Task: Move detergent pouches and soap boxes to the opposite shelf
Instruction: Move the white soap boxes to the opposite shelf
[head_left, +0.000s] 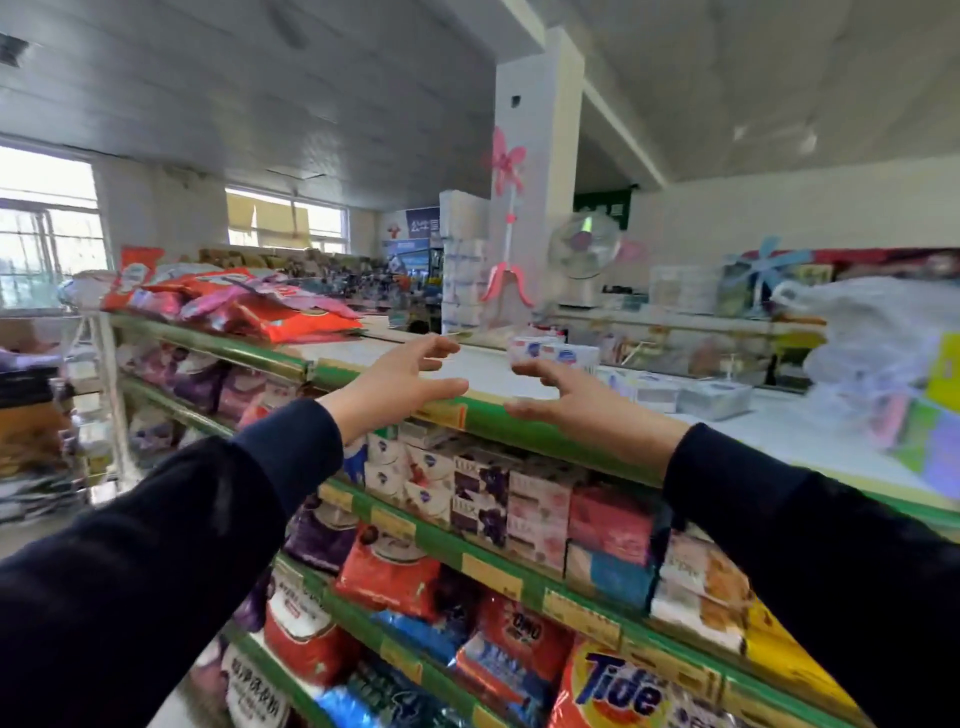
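Note:
Both my hands reach over the top board of a green-edged shelf unit (545, 426). My left hand (400, 382) is open, fingers spread, holding nothing. My right hand (576, 397) is open too, fingers curled toward white-and-blue soap boxes (553, 354) lying on the top board just beyond it, not touching them. More soap boxes (670, 389) lie further right. Red and pink detergent pouches (249, 306) are piled on the top board to the left. The shelves below hold soap boxes (519, 504) and detergent pouches (389, 566).
A bulging plastic bag of coloured packs (893, 374) sits on the top board at far right. A white pillar (540, 171) with a pink hanger, a fan (584, 244) and a counter stand behind. Stacked goods fill the left aisle end (36, 415).

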